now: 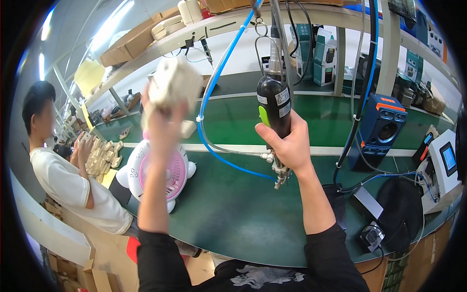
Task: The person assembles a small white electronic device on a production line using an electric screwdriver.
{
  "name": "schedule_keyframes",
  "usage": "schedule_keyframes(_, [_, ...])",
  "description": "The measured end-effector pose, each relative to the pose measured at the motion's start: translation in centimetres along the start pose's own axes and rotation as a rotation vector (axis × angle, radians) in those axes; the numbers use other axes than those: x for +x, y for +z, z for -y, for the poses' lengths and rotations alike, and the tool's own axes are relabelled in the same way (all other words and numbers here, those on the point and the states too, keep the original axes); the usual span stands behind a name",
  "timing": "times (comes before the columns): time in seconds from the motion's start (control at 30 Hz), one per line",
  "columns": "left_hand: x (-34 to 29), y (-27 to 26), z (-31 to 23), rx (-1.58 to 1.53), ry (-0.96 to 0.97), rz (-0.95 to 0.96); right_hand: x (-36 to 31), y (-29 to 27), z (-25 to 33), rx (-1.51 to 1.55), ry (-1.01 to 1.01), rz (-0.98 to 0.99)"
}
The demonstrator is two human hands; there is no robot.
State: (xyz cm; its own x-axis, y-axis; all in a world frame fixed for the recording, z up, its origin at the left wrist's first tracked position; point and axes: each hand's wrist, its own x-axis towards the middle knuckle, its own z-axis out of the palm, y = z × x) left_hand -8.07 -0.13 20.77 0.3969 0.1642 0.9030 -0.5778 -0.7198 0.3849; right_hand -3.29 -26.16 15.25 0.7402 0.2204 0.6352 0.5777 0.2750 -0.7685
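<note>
My left hand (165, 124), smeared by motion, is raised over the left of the bench with an off-white, block-like plastic part (176, 82) in its grip. Details of that part are lost in the blur. My right hand (292, 146) wraps round the lower body of a hanging black power screwdriver (273, 95) with a green lever. The tool points down, and its metal lower end stays above the green bench (243, 214). Beneath my left forearm sits a round white and pink plastic container (179, 179) with a slotted pink inside.
At the left, a person in a white shirt (73, 182) handles a small part beside a pile of off-white parts (103, 158). A blue air hose (217, 73) loops to the screwdriver. Rightward stand a blue speaker (382, 131), a silver box (367, 203) and a screened control unit (441, 170).
</note>
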Motion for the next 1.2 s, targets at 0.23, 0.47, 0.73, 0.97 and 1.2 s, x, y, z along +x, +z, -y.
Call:
schedule_keyframes(0.23, [20.5,2.7,3.9,-0.046,-0.046,0.043,-0.1,0.4,-0.2,-0.016,-0.028,-0.008])
schedule_keyframes(0.47, [25.6,4.8,6.3,0.293,-0.023,0.069,-0.1,0.4,0.1,0.014,-0.033,-0.003])
schedule_keyframes(0.73, [25.9,6.5,6.0,0.515,0.063,0.104,0.2,0.1,0.3,-0.071,-0.017,-0.007])
schedule_keyframes(0.97, [26.3,7.7,8.2,0.551,0.138,-0.074,0.2,0.6,0.2,-0.049,-0.056,-0.023])
schedule_keyframes(1.2, [24.8,8.7,9.0,0.506,0.036,-0.082,-0.1,0.5,0.1,-0.067,-0.037,-0.041])
